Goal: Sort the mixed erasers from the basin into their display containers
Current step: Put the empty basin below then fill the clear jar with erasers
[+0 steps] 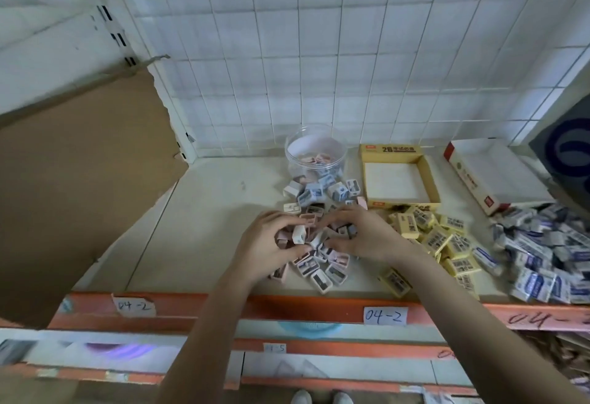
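A heap of small pink, white and blue erasers (322,263) lies on the shelf in front of me. My left hand (271,244) curls over its left side and holds several pieces, a white one (299,233) among them. My right hand (364,237) cups the right side of the heap, fingers curled around a few pieces. A clear round tub (316,157) behind the heap holds some pink erasers. Yellow erasers (437,237) lie in a pile to the right, below an open yellow box (429,180). Blue-and-white erasers (549,260) are piled at the far right.
A white box with a red edge (491,176) stands at the back right. A brown cardboard sheet (79,180) leans at the left. The shelf's orange front rail (287,307) carries labels reading 04-2. A white tiled wall (319,52) closes off the back.
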Demonstrator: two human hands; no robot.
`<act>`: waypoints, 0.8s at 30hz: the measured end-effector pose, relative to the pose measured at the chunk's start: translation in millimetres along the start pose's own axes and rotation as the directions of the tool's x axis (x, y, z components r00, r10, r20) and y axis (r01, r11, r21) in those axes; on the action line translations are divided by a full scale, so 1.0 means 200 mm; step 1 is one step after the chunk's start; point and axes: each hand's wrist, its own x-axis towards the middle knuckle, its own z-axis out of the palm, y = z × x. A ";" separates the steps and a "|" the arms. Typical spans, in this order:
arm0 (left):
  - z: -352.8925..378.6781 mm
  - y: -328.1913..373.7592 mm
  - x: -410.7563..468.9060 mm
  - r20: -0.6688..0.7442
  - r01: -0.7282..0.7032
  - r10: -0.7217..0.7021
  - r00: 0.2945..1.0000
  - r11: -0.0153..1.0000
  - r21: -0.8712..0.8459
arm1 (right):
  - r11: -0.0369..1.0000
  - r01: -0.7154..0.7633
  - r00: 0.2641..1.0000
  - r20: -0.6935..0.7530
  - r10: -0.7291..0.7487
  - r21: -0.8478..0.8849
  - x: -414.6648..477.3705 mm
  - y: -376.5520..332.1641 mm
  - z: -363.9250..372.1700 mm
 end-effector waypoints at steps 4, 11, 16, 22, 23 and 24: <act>0.00 0.01 0.00 -0.043 0.040 -0.042 0.998 0.999 -0.036 | 0.998 0.010 0.995 -0.097 -0.005 0.054 -0.02 0.02 0.03; 0.00 -0.01 0.00 -0.176 0.018 -0.021 0.984 1.000 -0.019 | 0.998 0.058 0.944 -0.325 -0.054 0.002 -0.04 0.04 0.08; -0.01 0.01 -0.01 -0.229 -0.013 0.001 0.973 0.999 -0.050 | 1.000 0.000 0.933 -0.359 0.011 0.031 -0.03 0.05 0.08; 0.00 0.00 0.00 -0.239 -0.007 -0.012 0.971 0.997 -0.076 | 0.998 -0.039 0.922 -0.382 0.055 0.049 -0.03 0.03 0.08; 0.00 0.00 0.00 -0.241 -0.008 -0.010 0.970 0.997 -0.072 | 0.997 -0.046 0.922 -0.381 0.066 0.061 -0.03 0.03 0.08; 0.00 -0.01 0.00 -0.241 -0.013 -0.001 0.971 0.998 -0.058 | 0.996 -0.050 0.924 -0.376 0.072 0.069 -0.03 0.03 0.08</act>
